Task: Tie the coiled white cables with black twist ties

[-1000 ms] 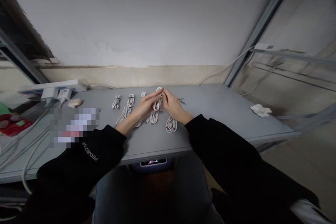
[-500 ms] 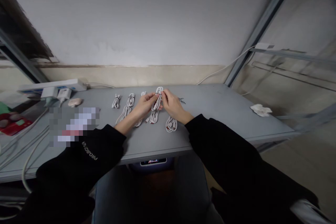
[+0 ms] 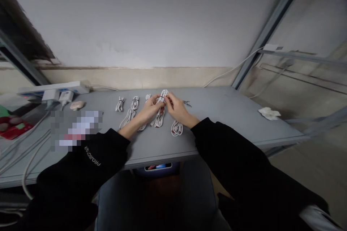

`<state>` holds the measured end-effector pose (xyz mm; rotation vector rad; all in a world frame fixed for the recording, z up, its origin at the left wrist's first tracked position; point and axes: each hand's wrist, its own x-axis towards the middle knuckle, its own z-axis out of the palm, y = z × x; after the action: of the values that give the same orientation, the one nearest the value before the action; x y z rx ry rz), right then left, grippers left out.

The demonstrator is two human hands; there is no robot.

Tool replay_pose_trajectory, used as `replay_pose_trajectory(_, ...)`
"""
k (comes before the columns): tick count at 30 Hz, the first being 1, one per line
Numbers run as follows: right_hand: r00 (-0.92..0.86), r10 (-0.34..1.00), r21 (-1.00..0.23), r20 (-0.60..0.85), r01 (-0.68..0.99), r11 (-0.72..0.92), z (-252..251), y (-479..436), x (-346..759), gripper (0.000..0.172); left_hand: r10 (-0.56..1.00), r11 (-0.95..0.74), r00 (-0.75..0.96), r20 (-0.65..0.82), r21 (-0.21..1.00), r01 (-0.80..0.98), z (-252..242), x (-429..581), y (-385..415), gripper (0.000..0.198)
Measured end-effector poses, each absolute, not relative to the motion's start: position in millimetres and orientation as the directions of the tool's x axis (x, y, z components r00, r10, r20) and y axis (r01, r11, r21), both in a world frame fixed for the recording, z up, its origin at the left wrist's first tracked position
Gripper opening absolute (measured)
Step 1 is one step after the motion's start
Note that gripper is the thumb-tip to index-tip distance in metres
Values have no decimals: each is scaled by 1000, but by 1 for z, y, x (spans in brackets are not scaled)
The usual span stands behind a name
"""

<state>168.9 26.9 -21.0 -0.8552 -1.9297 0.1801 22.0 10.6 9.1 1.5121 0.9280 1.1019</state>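
A coiled white cable (image 3: 164, 92) is raised a little above the grey table, with a thin black tie round its middle. My left hand (image 3: 150, 111) is closed round the coil from the left, thumb across its front. From the right, my right hand (image 3: 177, 109) pinches at the side of the coil where the black twist tie crosses it; the tie's ends are too small to make out. Below the hands lie more coiled white cables, one (image 3: 159, 120) under the held coil and another (image 3: 177, 128) by my right wrist. Several loose black twist ties (image 3: 187, 103) lie behind my right hand.
Tied cable coils (image 3: 119, 104) lie to the left of my hands, another (image 3: 135, 103) beside them. A power strip (image 3: 54, 88) with plugged chargers and trailing cords occupies the table's left. Crumpled white tissue (image 3: 269, 113) rests near the right edge. Metal posts (image 3: 267, 36) frame the table.
My fingers have shifted slightly on the coil; the left thumb now lies lower across it and the right fingers press closer to the tie. The other coils have stayed put.
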Motion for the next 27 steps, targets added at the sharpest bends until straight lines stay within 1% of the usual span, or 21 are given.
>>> replay_pose_trajectory(3,-303,590,-405,748,496,768,-22,29,170,19,926,-320,258,274,935,154,7,21,10,18)
replay_pose_trajectory(6,-315,594,-384,740,527,758,-22,31,171,19,903,-406,252,347,882,241,5,21,11,11)
replay_pose_trajectory(8,-323,606,-375,727,553,744,-22,31,171,19,905,-408,260,338,863,298,5,21,10,4)
replay_pose_trajectory(12,-332,611,-329,718,611,720,-21,30,171,24,926,-359,259,274,849,388,6,20,9,17)
replay_pose_trajectory(15,-357,575,-224,736,673,705,-19,28,171,31,930,-343,261,258,864,368,5,21,10,19)
replay_pose_trajectory(17,-383,549,-140,743,713,687,-19,27,171,37,925,-346,268,267,885,311,2,22,11,19)
replay_pose_trajectory(19,-395,534,-89,747,738,669,-18,26,170,41,921,-349,270,280,902,255,0,22,13,19)
replay_pose_trajectory(22,-379,544,-101,749,745,659,-16,23,168,42,922,-348,264,283,906,243,-3,21,15,20)
replay_pose_trajectory(27,-336,600,-195,726,735,649,-14,19,167,37,910,-404,251,331,845,350,1,20,10,15)
